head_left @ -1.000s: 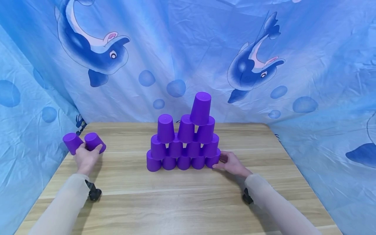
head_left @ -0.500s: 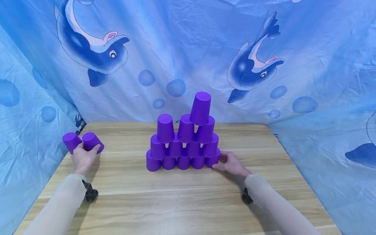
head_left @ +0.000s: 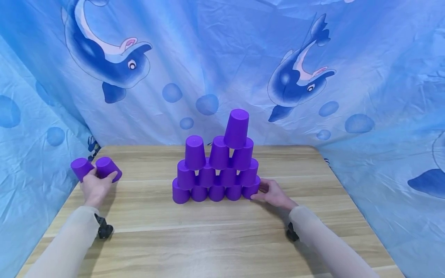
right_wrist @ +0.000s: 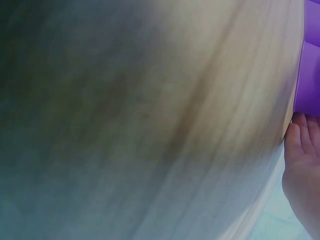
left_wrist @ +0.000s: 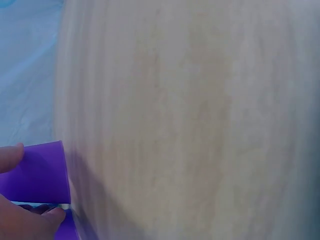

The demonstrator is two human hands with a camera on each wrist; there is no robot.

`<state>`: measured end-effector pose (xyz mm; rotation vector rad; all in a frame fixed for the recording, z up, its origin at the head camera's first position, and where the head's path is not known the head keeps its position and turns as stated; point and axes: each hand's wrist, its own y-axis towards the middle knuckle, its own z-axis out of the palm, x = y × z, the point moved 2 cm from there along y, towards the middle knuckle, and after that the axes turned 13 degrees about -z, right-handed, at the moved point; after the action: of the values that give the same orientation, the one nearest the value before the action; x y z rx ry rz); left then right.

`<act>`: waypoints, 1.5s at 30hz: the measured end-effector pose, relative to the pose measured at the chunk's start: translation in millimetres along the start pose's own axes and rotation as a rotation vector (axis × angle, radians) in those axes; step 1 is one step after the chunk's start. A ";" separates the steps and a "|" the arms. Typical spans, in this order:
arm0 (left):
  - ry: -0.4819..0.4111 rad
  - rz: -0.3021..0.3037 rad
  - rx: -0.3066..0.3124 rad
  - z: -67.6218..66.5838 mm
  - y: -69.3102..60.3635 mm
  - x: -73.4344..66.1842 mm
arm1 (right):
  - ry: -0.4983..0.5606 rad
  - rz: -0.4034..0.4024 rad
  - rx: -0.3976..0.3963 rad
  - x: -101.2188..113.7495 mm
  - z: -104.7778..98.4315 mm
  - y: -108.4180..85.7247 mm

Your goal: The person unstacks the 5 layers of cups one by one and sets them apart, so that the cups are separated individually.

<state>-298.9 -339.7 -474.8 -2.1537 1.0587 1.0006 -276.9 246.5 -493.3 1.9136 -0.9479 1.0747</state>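
Observation:
Upside-down purple cups stand in a stepped stack: several in the bottom row [head_left: 216,193], several above [head_left: 206,177], three in the third row [head_left: 195,152], and one top cup [head_left: 236,129] bridging the third row's middle and right cups. At the far left, my left hand [head_left: 95,188] holds two tilted purple cups, one [head_left: 81,168] left of its fingers and another [head_left: 108,169] between fingers and thumb; both reach into the left wrist view [left_wrist: 35,172]. My right hand [head_left: 274,194] touches the bottom row's rightmost cup [head_left: 250,191], its fingers fairly straight in the right wrist view [right_wrist: 302,175].
The stack and hands are over a light wooden table [head_left: 208,247]. Blue cloth [head_left: 222,58] printed with dolphins and bubbles hangs behind and along both sides of it. A small black device is on each wrist.
My left hand has shifted slightly left with its two cups. My right hand and the stack hold their places.

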 end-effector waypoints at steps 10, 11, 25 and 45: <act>0.019 0.077 -0.077 -5.4 -5.0 -16.5 | -0.013 -0.031 -0.012 -3.2 -0.1 -0.5; 0.020 0.080 -0.088 -6.2 -5.6 -19.4 | -0.012 -0.030 -0.012 -2.8 0.1 -0.5; -0.038 0.296 -0.182 -11.4 -39.4 -88.3 | 0.002 -0.041 -0.015 -1.8 2.2 -1.0; -0.337 0.570 0.256 21.2 -148.3 -213.7 | 0.027 0.005 0.011 16.6 0.7 0.6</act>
<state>-273.8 -151.6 -295.6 -1.4360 1.5645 1.3324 -270.9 241.6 -478.7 1.9019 -0.9337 1.1087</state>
